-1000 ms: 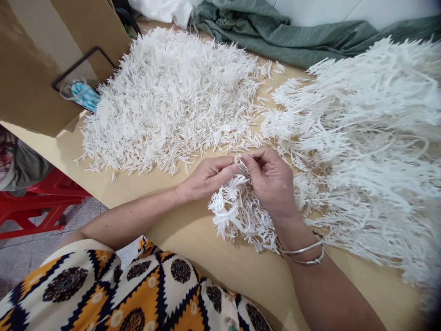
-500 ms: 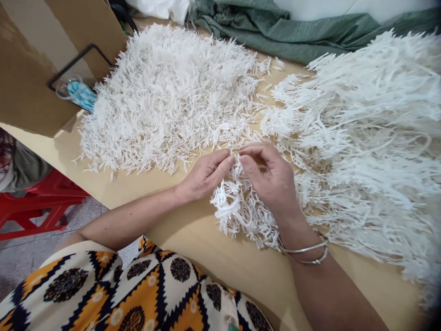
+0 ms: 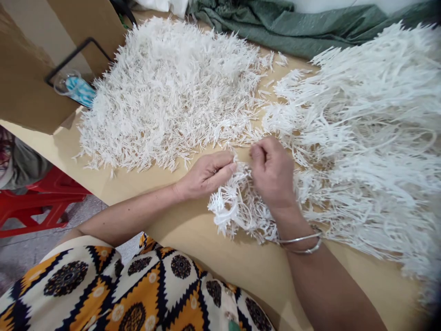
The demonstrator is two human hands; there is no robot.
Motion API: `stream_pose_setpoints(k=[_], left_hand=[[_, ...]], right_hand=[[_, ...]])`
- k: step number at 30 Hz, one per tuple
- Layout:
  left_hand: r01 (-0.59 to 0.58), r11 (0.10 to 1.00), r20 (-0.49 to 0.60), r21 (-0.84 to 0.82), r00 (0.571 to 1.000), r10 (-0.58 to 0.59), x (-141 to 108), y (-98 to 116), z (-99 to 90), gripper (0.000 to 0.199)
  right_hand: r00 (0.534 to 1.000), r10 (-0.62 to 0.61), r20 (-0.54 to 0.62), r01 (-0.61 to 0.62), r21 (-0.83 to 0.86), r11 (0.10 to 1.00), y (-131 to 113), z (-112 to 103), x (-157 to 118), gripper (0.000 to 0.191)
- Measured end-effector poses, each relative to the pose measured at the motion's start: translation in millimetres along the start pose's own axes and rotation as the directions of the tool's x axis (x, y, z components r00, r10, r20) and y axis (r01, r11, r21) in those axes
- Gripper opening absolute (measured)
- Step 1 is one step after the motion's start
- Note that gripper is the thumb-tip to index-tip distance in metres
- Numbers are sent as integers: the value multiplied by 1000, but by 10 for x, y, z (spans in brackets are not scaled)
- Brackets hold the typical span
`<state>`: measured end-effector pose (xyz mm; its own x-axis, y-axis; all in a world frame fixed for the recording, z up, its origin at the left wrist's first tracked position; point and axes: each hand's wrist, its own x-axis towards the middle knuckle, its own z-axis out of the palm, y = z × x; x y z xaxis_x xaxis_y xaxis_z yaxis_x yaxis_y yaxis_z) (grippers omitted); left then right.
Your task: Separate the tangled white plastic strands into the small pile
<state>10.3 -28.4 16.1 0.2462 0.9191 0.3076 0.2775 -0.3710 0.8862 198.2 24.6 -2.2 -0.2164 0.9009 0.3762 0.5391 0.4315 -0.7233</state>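
My left hand (image 3: 210, 174) is closed in a pinch on the tip of a white plastic strand with small spiky sprigs. A tangled clump of these white strands (image 3: 232, 209) hangs from it and lies on the table between my hands. To its right, my right hand (image 3: 274, 172) is curled closed just above the clump, with a bangle on the wrist. Whatever its fingers hold is hidden. Beyond my hands lies a wide heap of short loose white sprigs (image 3: 172, 92). On the right spreads a pile of longer, uncut-looking white strands (image 3: 372, 138).
A cardboard box (image 3: 31, 69) stands at the left, with a clear cup (image 3: 67, 82) and a blue-white patterned item (image 3: 81, 91) beside it. Dark green cloth (image 3: 275, 27) lies along the back. Red stools (image 3: 44, 197) stand on the floor at left.
My right hand has drawn away to the right from my left hand, and its fingers have curled tighter. My left hand keeps its pinch almost in place.
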Motion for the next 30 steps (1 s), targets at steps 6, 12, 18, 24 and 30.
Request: stream_pose_setpoints(k=[6, 12, 18, 24, 30], left_hand=[[158, 986, -80, -58, 984, -162, -17, -38, 28, 45], [185, 978, -118, -94, 974, -195, -11, -70, 27, 44], [162, 985, -109, -63, 980, -169, 24, -72, 6, 46], [112, 993, -35, -32, 993, -113, 17, -25, -38, 47], [187, 975, -43, -121, 980, -193, -11, -8, 13, 40]], right_hand=[[998, -3, 58, -10, 230, 973, 31, -67, 4, 25], [972, -4, 235, -97, 416, 904, -106, -107, -9, 23], [980, 3, 201, -66, 305, 950, -109, -61, -35, 12], [994, -86, 74, 89, -42, 995, 41, -15, 6, 19], [997, 82, -11, -79, 153, 985, 144, -74, 26, 11]])
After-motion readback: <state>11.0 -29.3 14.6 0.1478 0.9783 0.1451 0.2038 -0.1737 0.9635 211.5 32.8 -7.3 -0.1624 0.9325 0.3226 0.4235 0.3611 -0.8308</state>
